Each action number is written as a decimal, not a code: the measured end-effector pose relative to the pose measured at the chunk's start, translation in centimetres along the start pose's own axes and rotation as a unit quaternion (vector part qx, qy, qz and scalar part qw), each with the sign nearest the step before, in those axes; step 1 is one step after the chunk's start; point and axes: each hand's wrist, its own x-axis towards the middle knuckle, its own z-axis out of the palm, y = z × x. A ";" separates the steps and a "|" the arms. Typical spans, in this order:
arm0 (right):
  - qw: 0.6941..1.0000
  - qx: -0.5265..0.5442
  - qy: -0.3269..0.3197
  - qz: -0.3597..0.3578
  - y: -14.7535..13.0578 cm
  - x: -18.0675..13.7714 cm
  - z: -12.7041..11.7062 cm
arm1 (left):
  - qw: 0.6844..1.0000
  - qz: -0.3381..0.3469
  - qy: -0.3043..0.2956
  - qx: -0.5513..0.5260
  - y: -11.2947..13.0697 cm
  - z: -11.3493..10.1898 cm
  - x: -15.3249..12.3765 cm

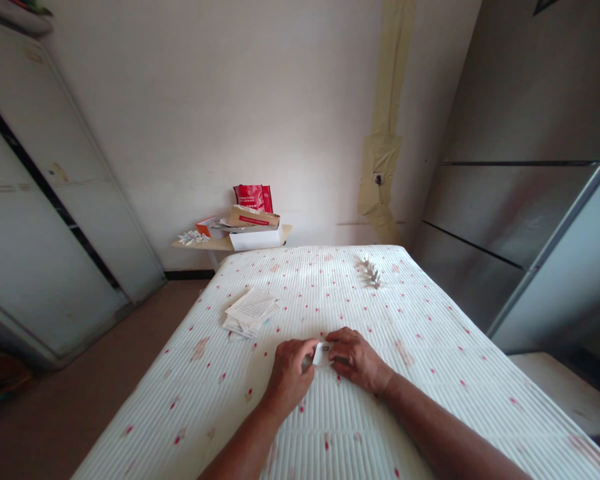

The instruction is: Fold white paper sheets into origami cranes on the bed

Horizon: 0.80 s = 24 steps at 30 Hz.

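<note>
Between my two hands, low over the near middle of the covered table, is a small white flat piece [322, 356] with a little dark mark on it. It could be card or plastic; I cannot tell which. My left hand [291, 373] pinches its left edge between thumb and fingers. On the opposite edge, my right hand [357, 360] has its curled fingers closed, covering part of the piece. Ahead and to the left lies a loose stack of printed papers [251, 307]. A small cluster of greyish-white pieces [371, 273] rests at the far right.
The table wears a white ribbed cover [330, 427] with red specks. Behind its far left corner, a shelf [225, 245] bears a white box [256, 239], a brown carton [253, 218], a red bag [250, 197] and white pieces [193, 237]. A grey refrigerator [505, 220] stands right.
</note>
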 end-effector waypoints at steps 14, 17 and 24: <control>1.000 0.017 0.002 -0.002 -0.6 0.2 -0.1 | 1.000 0.010 -0.007 0.001 -0.4 -0.2 0.2; 0.999 0.034 0.009 0.022 -0.8 0.2 0.0 | 0.999 0.025 -0.017 -0.012 -0.8 -0.1 0.4; 0.989 0.118 0.026 0.088 -0.1 0.4 0.6 | 0.999 0.040 -0.016 -0.018 -1.2 -0.2 -0.1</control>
